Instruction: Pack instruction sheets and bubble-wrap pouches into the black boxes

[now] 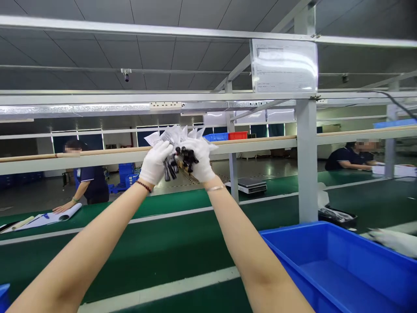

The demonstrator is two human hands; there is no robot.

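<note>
Raised above the green conveyor bench [130, 248], my white-gloved left hand [155, 163] and white-gloved right hand [198, 158], fingers closed, grip 1 bundle of clear plastic bags [171, 135] and black cable plugs [186, 158]; the plugs lie between both hands, nearer the right, long axis roughly vertical.

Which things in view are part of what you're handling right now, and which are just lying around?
Part of the job: gloved left hand; gloved right hand; bunch of small black parts; clear plastic bags.

Just around: blue plastic bin; bench scale; green conveyor belt; co-worker across the belt.
</note>
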